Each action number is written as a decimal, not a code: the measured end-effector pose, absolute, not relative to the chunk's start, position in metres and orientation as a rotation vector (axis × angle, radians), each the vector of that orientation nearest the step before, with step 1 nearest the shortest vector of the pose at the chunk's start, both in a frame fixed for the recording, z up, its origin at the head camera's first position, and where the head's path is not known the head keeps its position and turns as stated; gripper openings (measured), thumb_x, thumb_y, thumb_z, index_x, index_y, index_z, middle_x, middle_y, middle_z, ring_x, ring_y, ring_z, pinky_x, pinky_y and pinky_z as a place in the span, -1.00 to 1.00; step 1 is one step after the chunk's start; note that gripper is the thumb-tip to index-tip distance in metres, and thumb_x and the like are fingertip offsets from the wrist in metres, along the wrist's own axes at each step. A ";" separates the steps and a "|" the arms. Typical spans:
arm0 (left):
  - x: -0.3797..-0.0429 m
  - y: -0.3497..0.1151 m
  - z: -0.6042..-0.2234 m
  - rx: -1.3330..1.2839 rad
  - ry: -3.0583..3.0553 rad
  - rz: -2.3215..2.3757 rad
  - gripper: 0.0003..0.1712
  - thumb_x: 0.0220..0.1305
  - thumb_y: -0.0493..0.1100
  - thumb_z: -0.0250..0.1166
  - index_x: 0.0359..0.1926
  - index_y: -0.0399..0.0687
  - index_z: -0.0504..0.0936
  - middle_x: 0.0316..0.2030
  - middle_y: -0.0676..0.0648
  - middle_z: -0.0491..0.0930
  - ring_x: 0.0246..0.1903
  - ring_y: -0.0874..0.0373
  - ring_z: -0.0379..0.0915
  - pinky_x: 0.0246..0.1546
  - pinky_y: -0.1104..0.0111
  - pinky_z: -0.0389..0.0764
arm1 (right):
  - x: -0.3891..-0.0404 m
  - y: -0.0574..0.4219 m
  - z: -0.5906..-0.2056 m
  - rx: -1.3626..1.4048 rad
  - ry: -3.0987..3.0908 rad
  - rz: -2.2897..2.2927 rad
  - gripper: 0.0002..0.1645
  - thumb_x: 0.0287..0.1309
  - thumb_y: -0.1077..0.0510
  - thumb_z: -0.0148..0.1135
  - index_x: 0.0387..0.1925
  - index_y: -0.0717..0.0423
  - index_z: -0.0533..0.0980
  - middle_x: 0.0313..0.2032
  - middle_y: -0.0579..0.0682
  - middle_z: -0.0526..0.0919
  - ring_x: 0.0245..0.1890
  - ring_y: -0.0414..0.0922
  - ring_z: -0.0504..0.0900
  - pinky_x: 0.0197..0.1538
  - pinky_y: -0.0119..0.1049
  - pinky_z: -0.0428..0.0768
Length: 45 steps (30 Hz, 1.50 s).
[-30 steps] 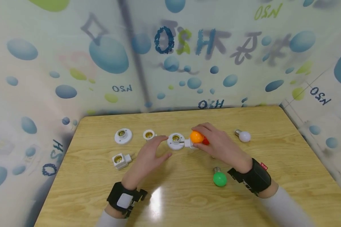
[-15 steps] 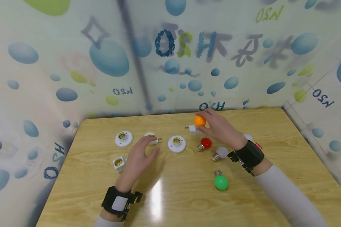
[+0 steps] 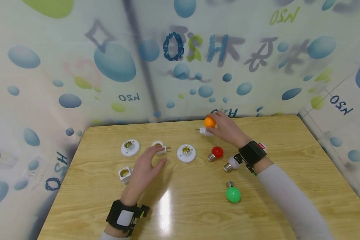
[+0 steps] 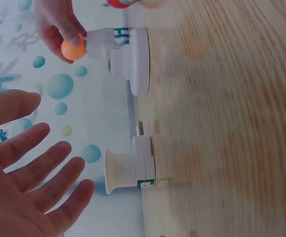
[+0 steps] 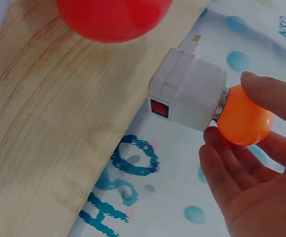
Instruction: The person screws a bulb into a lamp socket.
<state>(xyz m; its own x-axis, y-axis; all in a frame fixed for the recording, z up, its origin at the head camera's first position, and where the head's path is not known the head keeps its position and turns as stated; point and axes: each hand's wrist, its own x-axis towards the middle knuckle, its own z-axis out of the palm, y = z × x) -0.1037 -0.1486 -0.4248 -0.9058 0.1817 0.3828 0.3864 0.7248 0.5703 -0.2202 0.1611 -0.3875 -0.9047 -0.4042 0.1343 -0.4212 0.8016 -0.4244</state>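
My right hand (image 3: 229,130) pinches an orange light bulb (image 5: 245,118) between thumb and fingers. The bulb's metal base sits in a white plug-in lamp socket (image 5: 188,89) with a red switch, near the table's back edge; the thread still shows a little. In the head view the socket's pins point left. My left hand (image 3: 142,171) hovers with fingers spread, holding nothing, close to another white plug-in socket (image 3: 162,149). A white round lamp holder (image 3: 186,158) lies between the hands. Behind the left hand, a square plug-in socket (image 3: 124,175) is partly hidden.
On the wooden table (image 3: 195,206) lie a red bulb (image 3: 217,152), a white bulb (image 3: 233,162) and a green bulb (image 3: 233,194). Another white bulb is mostly covered by the right wrist. A second round holder (image 3: 130,151) stands at left. A patterned wall (image 3: 180,90) rises behind.
My right hand has carried the orange bulb and its socket away from the middle round holder toward the back edge, uncovering the red bulb. My left hand has drawn back slightly to the left.
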 end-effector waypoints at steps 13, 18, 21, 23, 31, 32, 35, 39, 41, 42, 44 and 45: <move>-0.102 -0.149 -0.424 -0.421 -2.671 -0.975 -0.61 0.20 -0.11 0.32 0.05 -0.11 0.62 0.09 -0.10 0.56 0.10 0.00 0.45 0.08 0.10 0.44 | -0.234 0.153 -0.399 0.630 -3.020 0.744 -0.33 0.19 0.04 0.28 0.29 0.18 0.37 0.11 0.15 0.42 -0.06 0.01 0.44 0.09 -0.11 0.48; -0.103 -0.148 -0.426 -0.431 -2.664 -0.973 -0.62 0.20 -0.12 0.32 0.04 -0.10 0.62 0.08 -0.09 0.56 0.10 0.00 0.45 0.08 0.11 0.45 | -0.237 0.153 -0.401 0.620 -3.030 0.738 -0.33 0.21 0.05 0.27 0.30 0.20 0.36 0.13 0.17 0.40 -0.04 0.03 0.44 0.10 -0.09 0.47; -0.103 -0.147 -0.427 -0.442 -2.653 -0.974 -0.62 0.19 -0.13 0.33 0.03 -0.10 0.63 0.07 -0.10 0.57 0.09 -0.01 0.46 0.07 0.11 0.46 | -0.238 0.153 -0.403 0.623 -3.032 0.729 -0.32 0.21 0.05 0.26 0.31 0.21 0.35 0.14 0.18 0.39 -0.03 0.04 0.44 0.11 -0.09 0.47; -0.103 -0.147 -0.427 -0.444 -2.653 -0.979 -0.63 0.19 -0.13 0.33 0.03 -0.10 0.63 0.07 -0.10 0.57 0.09 -0.01 0.46 0.06 0.10 0.46 | -0.238 0.153 -0.404 0.622 -3.028 0.731 -0.33 0.21 0.05 0.26 0.30 0.21 0.36 0.14 0.18 0.40 -0.03 0.04 0.44 0.10 -0.09 0.47; -0.102 -0.146 -0.426 -0.427 -2.682 -0.991 -0.62 0.21 -0.11 0.32 0.04 -0.11 0.62 0.08 -0.09 0.56 0.10 0.00 0.45 0.07 0.10 0.45 | -0.239 0.153 -0.407 0.626 -3.015 0.755 -0.34 0.19 0.07 0.28 0.28 0.23 0.37 0.10 0.18 0.41 -0.05 0.03 0.43 0.09 -0.10 0.47; -0.102 -0.146 -0.426 -0.425 -2.684 -0.990 -0.62 0.21 -0.11 0.32 0.04 -0.11 0.62 0.08 -0.09 0.56 0.10 0.00 0.45 0.07 0.10 0.45 | -0.239 0.153 -0.407 0.626 -3.015 0.753 -0.34 0.19 0.07 0.28 0.28 0.23 0.37 0.10 0.17 0.40 -0.05 0.03 0.42 0.09 -0.10 0.47; -0.102 -0.145 -0.426 -0.420 -2.686 -0.982 -0.62 0.20 -0.11 0.32 0.04 -0.10 0.62 0.08 -0.09 0.56 0.10 0.00 0.45 0.07 0.10 0.45 | -0.239 0.153 -0.407 0.635 -3.012 0.743 -0.34 0.18 0.08 0.29 0.27 0.24 0.38 0.09 0.18 0.40 -0.05 0.03 0.43 0.09 -0.10 0.47; -0.102 -0.146 -0.426 -0.425 -2.683 -0.977 -0.62 0.20 -0.12 0.32 0.05 -0.10 0.62 0.08 -0.09 0.56 0.10 0.00 0.45 0.07 0.10 0.45 | -0.240 0.154 -0.407 0.645 -3.022 0.727 -0.33 0.17 0.08 0.30 0.27 0.24 0.37 0.09 0.18 0.40 -0.05 0.04 0.43 0.10 -0.09 0.47; -0.102 -0.146 -0.426 -0.430 -2.678 -0.981 -0.61 0.20 -0.12 0.32 0.05 -0.11 0.62 0.07 -0.09 0.56 0.09 0.00 0.46 0.07 0.11 0.45 | -0.241 0.154 -0.407 0.645 -3.032 0.727 -0.32 0.16 0.08 0.30 0.28 0.24 0.37 0.10 0.19 0.40 -0.05 0.04 0.43 0.09 -0.09 0.47; -0.102 -0.146 -0.426 -0.433 -2.676 -0.983 -0.61 0.20 -0.12 0.32 0.05 -0.11 0.62 0.07 -0.09 0.56 0.09 0.00 0.46 0.07 0.11 0.45 | -0.241 0.155 -0.406 0.644 -3.037 0.727 -0.31 0.16 0.08 0.30 0.28 0.24 0.36 0.10 0.19 0.40 -0.05 0.04 0.43 0.10 -0.08 0.47; -0.102 -0.145 -0.425 -0.435 -2.674 -0.989 -0.61 0.20 -0.12 0.32 0.05 -0.11 0.62 0.07 -0.08 0.56 0.09 0.01 0.46 0.07 0.11 0.45 | -0.241 0.155 -0.405 0.640 -3.053 0.732 -0.30 0.16 0.08 0.30 0.30 0.23 0.35 0.12 0.19 0.39 -0.04 0.04 0.42 0.10 -0.08 0.46; -0.102 -0.145 -0.425 -0.437 -2.675 -0.992 -0.61 0.20 -0.12 0.32 0.05 -0.11 0.61 0.07 -0.08 0.56 0.09 0.01 0.46 0.07 0.11 0.45 | -0.242 0.155 -0.404 0.640 -3.061 0.732 -0.29 0.16 0.08 0.30 0.30 0.23 0.34 0.13 0.19 0.39 -0.04 0.05 0.42 0.11 -0.07 0.46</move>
<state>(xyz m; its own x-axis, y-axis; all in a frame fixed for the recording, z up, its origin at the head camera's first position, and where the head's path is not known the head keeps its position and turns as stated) -0.1020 -0.1454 -0.4250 -0.9224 0.1891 0.3366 0.3629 0.7225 0.5885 -0.2415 0.1555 -0.4045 -0.9183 -0.3953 0.0238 -0.3633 0.8171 -0.4477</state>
